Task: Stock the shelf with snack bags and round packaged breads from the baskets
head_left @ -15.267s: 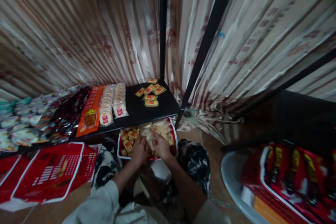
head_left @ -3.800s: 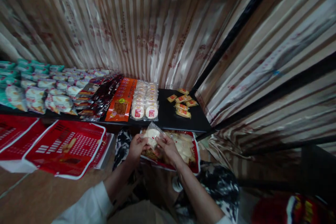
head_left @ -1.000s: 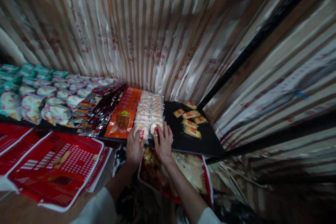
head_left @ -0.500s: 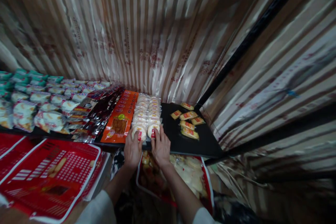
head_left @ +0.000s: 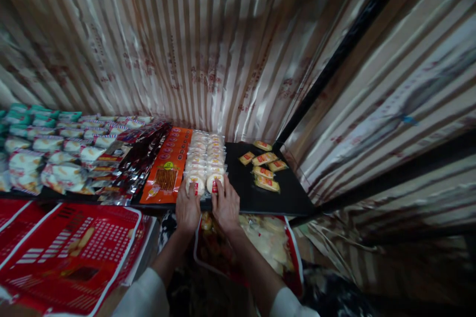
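Observation:
Two lines of clear packets (head_left: 206, 151) with round white rice crackers run front to back on a black shelf. My left hand (head_left: 188, 209) grips the front packet of the left line (head_left: 195, 182), its fingers along the near edge. On the front packet of the right line (head_left: 213, 179), beside it, is my right hand (head_left: 226, 204), thumb and fingers closed around the near end. Both packets show a small red label. My hands partly hide their near edges. An orange snack pouch (head_left: 167, 166) lies just left of the lines.
Several yellow-wrapped bars (head_left: 264, 159) lie loose on the right of the black shelf (head_left: 238, 193). Dark foil pouches (head_left: 132, 163) and white snack bags (head_left: 67, 176) fill the left. Below are red bags (head_left: 70, 252) and a red-edged bag of food (head_left: 273, 245). A dark pole (head_left: 334, 72) slants at right.
The view has shifted slightly, so the shelf sits a little further left. Both hands stay at the two front rice cracker packets, with no clear movement against them.

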A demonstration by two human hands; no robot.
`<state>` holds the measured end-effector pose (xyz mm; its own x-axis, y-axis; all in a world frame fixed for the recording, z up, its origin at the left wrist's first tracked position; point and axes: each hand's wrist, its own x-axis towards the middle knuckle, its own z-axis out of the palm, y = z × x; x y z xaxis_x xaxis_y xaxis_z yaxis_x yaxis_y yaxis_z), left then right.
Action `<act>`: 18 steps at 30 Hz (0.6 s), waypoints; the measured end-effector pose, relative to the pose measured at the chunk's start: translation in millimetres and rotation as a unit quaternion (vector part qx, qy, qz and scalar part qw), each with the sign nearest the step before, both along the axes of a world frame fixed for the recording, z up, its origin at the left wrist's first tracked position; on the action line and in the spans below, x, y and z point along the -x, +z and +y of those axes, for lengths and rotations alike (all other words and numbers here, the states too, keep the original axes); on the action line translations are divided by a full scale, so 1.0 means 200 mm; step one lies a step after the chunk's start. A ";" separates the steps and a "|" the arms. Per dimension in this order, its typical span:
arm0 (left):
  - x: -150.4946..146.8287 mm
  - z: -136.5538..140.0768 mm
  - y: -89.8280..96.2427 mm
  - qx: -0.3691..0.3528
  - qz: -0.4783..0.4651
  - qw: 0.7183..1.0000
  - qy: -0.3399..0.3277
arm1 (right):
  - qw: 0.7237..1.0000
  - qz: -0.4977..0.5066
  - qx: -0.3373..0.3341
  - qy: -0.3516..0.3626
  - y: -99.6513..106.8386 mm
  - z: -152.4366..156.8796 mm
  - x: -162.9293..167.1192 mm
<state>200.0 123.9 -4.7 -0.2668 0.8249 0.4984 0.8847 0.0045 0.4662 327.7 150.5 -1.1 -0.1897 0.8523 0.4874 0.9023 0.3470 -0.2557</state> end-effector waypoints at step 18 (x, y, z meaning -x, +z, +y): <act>-0.03 -0.21 0.05 -0.034 -0.002 0.997 -0.063 | 0.979 0.200 -0.011 0.034 -0.04 -0.21 -0.39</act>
